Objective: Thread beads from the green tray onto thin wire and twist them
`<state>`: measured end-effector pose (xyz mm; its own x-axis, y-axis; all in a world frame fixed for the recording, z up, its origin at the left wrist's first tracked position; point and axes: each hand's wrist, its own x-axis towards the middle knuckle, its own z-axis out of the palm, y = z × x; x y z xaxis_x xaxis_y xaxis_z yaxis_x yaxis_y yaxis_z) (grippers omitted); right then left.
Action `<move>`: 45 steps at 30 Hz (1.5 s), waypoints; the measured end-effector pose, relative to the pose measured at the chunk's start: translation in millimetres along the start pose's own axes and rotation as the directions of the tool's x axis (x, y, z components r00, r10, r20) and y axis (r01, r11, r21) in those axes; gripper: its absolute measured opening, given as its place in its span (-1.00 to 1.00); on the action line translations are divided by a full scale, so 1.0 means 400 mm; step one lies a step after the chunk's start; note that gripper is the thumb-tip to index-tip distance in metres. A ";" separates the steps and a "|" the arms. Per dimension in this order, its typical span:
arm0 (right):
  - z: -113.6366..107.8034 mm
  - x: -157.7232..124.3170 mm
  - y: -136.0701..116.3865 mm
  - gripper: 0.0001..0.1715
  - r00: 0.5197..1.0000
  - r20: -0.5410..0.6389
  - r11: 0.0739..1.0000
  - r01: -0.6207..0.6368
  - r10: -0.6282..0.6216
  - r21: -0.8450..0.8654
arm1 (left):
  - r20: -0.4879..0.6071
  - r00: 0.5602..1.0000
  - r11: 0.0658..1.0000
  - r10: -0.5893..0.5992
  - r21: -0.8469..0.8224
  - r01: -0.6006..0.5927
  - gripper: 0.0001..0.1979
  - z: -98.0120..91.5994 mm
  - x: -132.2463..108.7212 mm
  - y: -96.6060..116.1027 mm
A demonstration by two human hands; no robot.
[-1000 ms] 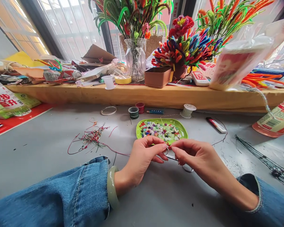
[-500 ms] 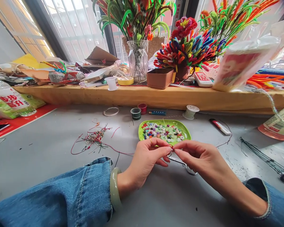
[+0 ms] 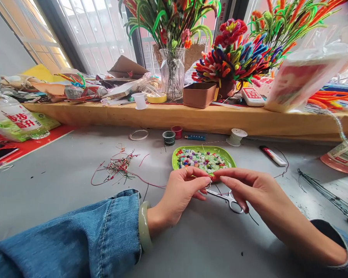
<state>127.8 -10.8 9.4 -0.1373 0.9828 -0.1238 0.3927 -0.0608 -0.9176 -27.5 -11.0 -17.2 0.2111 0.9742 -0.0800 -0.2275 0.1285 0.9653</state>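
Observation:
Thumb and fingertips of my left hand are pinched on a thin red cord, with a small shiny loop just below the fingertips. My right hand is close beside it, index finger stretched toward the cord and thumb a little apart from it, its other fingers partly curled. Beneath the hands lie silver scissors, partly hidden by my right hand. Dark cord ends show near my right fingers. Just beyond is a green tray of mixed beads.
Cord scraps lie left of the tray. Behind it stand a dark thread spool, a red spool and a white spool. A lighter and dark knotted cords are to the right. A cluttered ledge borders the back.
My right hand has moved slightly right, and its thumb and index finger have parted from their pinch at the cord. My left hand keeps its pinch. More of the scissors shows; the view has shifted slightly.

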 end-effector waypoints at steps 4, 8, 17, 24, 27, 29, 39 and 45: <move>0.001 -0.005 -0.006 -0.62 0.978 0.202 0.979 -0.085 0.046 0.184 | 0.013 1.000 1.000 0.015 0.023 -0.015 -0.83 0.000 0.002 -0.002; 0.002 0.002 -0.003 -0.71 0.968 0.247 0.970 -0.096 0.039 0.222 | 0.014 1.000 1.000 0.004 0.022 -0.004 -0.82 0.000 0.003 -0.003; 0.006 -0.001 0.011 -0.70 0.992 0.103 0.995 0.080 -0.075 -0.052 | 0.007 1.000 1.000 0.002 0.006 -0.002 -0.83 0.002 0.001 -0.004; 0.011 -0.006 0.005 -0.75 0.989 0.064 0.976 0.142 -0.133 -0.165 | 0.003 1.000 1.000 -0.003 -0.015 0.003 -0.83 0.004 0.002 -0.003; 0.010 0.000 0.009 -0.75 0.988 0.088 0.973 0.139 -0.125 -0.184 | -0.003 1.000 1.000 0.001 0.000 -0.001 -0.83 0.004 0.005 -0.004; 0.008 0.002 0.010 -0.76 0.988 0.098 0.971 0.138 -0.121 -0.195 | -0.006 1.000 1.000 -0.002 0.001 0.002 -0.82 0.004 0.005 -0.003; 0.007 -0.009 -0.001 -0.73 0.986 0.107 0.963 0.146 -0.125 -0.225 | 0.016 1.000 1.000 -0.021 -0.013 0.021 -0.84 0.005 0.000 0.005; 0.007 -0.008 -0.002 -0.74 0.983 0.096 0.954 0.177 -0.157 -0.244 | 0.013 1.000 1.000 -0.020 -0.019 0.020 -0.85 0.007 0.000 0.008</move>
<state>125.5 -14.4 9.5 -0.2840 0.9587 -0.0135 0.5719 0.1581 -0.8049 -25.5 -11.3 -13.6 0.2281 0.9689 -0.0956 -0.2417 0.1515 0.9584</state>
